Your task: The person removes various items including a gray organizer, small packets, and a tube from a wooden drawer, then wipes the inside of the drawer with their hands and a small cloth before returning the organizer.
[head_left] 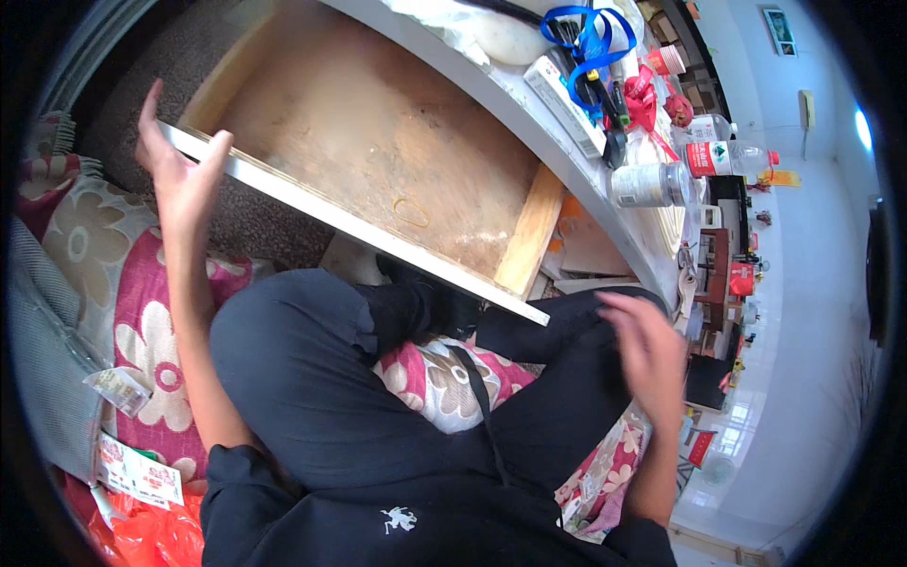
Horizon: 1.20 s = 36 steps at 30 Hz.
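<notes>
A wooden drawer (pixel 350 213) with a white front edge sticks out from a desk over my folded legs. My left hand (pixel 182 189) grips its front at the left corner, the thumb on the inner side and the fingers around the outer end. Inside the drawer lies a thin yellowish loop (pixel 411 212), like a rubber band, on the stained bottom. My right hand (pixel 652 359) hovers by my right knee, slightly blurred, its fingers apart and nothing in them.
The desk top (pixel 529 109) carries a white box (pixel 565 104), a blue ribbon (pixel 605 42), a clear jar (pixel 650 185) and a plastic bottle (pixel 723 158). Flowered fabric (pixel 156 364) covers the seat. A red plastic bag (pixel 156 534) lies at lower left.
</notes>
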Available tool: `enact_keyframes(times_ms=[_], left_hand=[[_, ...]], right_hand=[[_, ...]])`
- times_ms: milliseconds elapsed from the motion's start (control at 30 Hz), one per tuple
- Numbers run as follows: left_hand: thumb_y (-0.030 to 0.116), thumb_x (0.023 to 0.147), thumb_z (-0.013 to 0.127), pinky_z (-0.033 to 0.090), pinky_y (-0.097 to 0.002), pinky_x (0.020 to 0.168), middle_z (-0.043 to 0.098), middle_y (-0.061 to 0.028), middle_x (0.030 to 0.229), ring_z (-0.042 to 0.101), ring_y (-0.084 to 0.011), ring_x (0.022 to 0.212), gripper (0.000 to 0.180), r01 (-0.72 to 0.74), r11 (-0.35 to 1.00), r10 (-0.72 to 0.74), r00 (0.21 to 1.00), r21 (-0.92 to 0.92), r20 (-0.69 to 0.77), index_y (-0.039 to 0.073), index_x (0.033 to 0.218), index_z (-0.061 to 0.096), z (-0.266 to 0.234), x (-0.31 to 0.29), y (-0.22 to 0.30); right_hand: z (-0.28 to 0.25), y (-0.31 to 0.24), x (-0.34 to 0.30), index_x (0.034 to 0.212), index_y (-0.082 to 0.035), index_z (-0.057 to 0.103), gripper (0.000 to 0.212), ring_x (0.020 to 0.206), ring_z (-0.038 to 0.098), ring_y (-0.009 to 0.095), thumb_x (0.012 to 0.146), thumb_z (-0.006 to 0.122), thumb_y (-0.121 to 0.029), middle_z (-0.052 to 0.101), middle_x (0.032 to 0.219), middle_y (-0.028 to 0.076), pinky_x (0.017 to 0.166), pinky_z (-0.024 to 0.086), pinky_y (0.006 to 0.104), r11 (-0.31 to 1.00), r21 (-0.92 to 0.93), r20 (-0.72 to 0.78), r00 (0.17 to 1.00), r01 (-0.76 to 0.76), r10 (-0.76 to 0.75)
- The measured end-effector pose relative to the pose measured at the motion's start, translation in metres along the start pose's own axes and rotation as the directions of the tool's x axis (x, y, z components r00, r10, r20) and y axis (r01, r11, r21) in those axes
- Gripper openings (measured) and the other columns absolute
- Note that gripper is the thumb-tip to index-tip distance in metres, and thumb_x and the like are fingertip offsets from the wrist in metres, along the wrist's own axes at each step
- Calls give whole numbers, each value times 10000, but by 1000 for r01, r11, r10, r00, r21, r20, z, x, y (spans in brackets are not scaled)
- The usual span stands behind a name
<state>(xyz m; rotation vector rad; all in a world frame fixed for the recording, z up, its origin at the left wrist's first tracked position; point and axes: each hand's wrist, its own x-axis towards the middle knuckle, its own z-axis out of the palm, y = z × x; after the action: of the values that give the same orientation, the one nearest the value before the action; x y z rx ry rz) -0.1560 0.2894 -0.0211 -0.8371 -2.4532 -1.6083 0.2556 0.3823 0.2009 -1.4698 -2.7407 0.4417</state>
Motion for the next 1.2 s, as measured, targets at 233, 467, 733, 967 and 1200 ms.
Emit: enact_keyframes(times_ms=[233, 467, 733, 967, 1200], left_hand=[[140, 688, 721, 304, -438, 1113, 346, -229, 1358, 324, -363, 1300, 858, 19, 997, -20, 1000, -72, -17, 82, 1448, 328, 0, -1, 4], [148, 684, 710, 283, -437, 1131, 332, -234, 1381, 296, -373, 1326, 851, -18, 999, 17, 1000, -31, -13, 79, 1441, 327, -1, -4, 7], [160, 683, 711, 291, -439, 1130, 314, -241, 1374, 298, -381, 1329, 864, -13, 999, 12, 1000, -40, -14, 82, 1447, 315, 0, -3, 4], [161, 679, 707, 284, -444, 1131, 303, -251, 1374, 293, -392, 1331, 867, -24, 999, 23, 1000, -35, -14, 92, 1450, 317, -1, -2, -2], [165, 672, 712, 277, -446, 1135, 306, -256, 1375, 297, -395, 1330, 870, 11, 999, -12, 1000, -31, -6, 88, 1446, 323, 2, -2, 2]], right_hand=[[158, -23, 177, 1342, -32, 474, 397, 1228, 508, 372, 948, 497, -72, 498, 1336, 212, 1026, 414, 405, 875, 83, -23, 879, 477, -477], [177, 2, 254, 1299, -30, 490, 550, 1229, 506, 347, 861, 678, -305, 500, 1323, 216, 1051, 388, 368, 957, 89, 11, 961, 276, -278], [184, 17, 254, 1156, -1, 506, 637, 1039, 552, 287, 760, 786, -415, 557, 1106, 170, 922, 444, 368, 972, 127, -21, 980, 197, -196], [164, 15, 264, 1195, 14, 504, 788, 1127, 520, 336, 678, 824, -487, 541, 1179, 207, 994, 401, 377, 992, 117, 301, 950, 48, -81], [171, 26, 259, 1076, 13, 559, 763, 1010, 552, 319, 620, 847, -527, 576, 1020, 185, 901, 443, 366, 985, 134, 50, 993, 104, -112]])
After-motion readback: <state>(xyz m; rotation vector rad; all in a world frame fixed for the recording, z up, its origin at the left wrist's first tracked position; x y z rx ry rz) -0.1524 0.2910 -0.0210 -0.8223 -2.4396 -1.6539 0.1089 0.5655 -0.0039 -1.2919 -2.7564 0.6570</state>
